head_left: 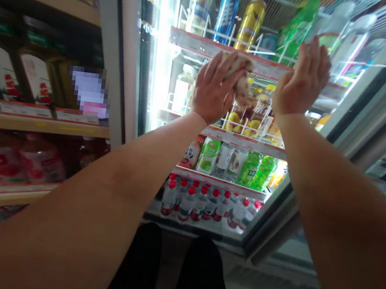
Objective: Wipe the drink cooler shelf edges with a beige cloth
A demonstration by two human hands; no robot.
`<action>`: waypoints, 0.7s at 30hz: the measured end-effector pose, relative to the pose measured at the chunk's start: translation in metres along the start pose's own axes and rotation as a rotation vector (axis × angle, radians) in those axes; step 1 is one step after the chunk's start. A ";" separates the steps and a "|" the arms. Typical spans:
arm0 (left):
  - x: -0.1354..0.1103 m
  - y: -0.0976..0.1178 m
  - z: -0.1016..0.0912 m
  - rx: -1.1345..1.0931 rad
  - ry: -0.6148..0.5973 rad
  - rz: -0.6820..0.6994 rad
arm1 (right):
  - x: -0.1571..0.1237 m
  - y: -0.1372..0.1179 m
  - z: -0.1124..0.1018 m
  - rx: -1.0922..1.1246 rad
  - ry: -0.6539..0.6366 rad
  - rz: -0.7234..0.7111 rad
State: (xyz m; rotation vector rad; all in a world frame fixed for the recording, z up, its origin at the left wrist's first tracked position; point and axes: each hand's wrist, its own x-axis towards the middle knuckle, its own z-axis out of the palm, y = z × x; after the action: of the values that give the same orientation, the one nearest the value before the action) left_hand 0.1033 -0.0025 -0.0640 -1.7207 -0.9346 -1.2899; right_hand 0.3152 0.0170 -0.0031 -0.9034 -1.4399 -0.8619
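Observation:
My left hand point(216, 86) is closed on a crumpled, stained pale cloth point(244, 87), which hangs in front of the drinks at the front strip of an upper fridge shelf point(205, 44). My right hand point(302, 80) is raised to the right with its fingers stretched out and nothing visible in it. Just beyond its fingertips leans a green bottle point(296, 30). Cans stand behind the wire rail above the cloth: a blue one point(227, 15) and a gold one point(250, 22). Yellow-capped bottles point(256, 117) are partly hidden behind the cloth.
Lower fridge shelves hold a green and white carton point(208, 156), green bottles point(249, 168) and several red-capped bottles point(203, 204). A metal door frame point(274, 225) runs along the right. On the left, a wooden shelf point(40, 125) carries dark bottles point(36, 69). My legs point(203, 277) are below.

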 end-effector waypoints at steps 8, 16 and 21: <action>-0.004 0.001 0.000 -0.042 -0.109 0.083 | 0.000 0.001 0.001 -0.031 -0.015 0.001; -0.003 0.001 0.002 -0.018 -0.074 0.118 | -0.002 -0.003 -0.003 -0.006 -0.021 0.008; -0.005 0.001 0.001 -0.045 -0.056 0.097 | -0.002 -0.003 -0.003 -0.012 0.000 0.013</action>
State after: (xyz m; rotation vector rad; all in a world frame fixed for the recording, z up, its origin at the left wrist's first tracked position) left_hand 0.1038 -0.0032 -0.0690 -1.8224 -0.8487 -1.2139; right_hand 0.3135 0.0132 -0.0055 -0.9210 -1.4282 -0.8616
